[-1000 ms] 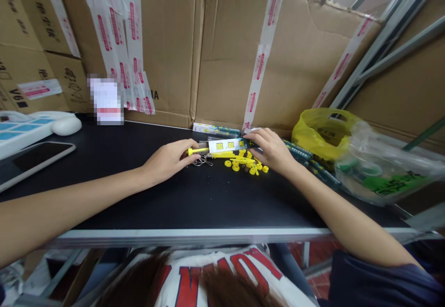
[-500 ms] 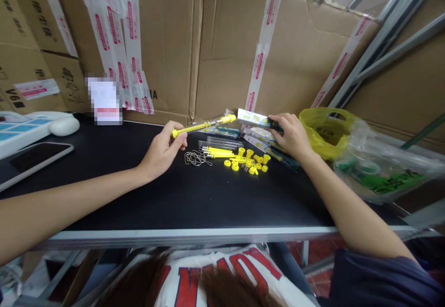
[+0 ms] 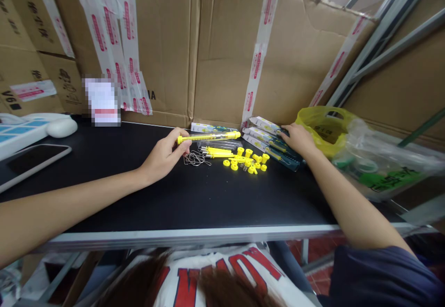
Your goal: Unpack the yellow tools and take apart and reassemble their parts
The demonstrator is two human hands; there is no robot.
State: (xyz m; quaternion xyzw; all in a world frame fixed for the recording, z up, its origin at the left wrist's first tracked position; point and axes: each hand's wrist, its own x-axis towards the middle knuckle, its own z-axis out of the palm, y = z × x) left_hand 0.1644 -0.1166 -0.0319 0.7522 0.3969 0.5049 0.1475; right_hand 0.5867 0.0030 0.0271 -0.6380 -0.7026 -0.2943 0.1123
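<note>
My left hand (image 3: 167, 154) pinches a slim yellow stick with a clear tube (image 3: 210, 137) near its left end, holding it level above the table. At the right, the fingers of my right hand (image 3: 299, 139) are closed at the dark end of a slim white-and-dark box (image 3: 266, 124), which lies on top of other such boxes (image 3: 273, 148). Between the hands lie clear tubes (image 3: 225, 144), yellow sticks with metal ends (image 3: 218, 152), and several small yellow caps and rings (image 3: 248, 161). A heap of bent metal wire clips (image 3: 196, 158) sits just right of my left hand.
Another slim box (image 3: 212, 128) lies behind the held stick. A yellow plastic bag (image 3: 323, 131) and a clear bag (image 3: 382, 168) stand at the right. A phone (image 3: 33, 163) and a white device (image 3: 34, 128) are at the left. Cardboard (image 3: 222, 56) walls the table's back.
My right hand has lowered the slim box onto the pile and moved slightly right. My left hand has brought the yellow stick nearly level and a little lower.
</note>
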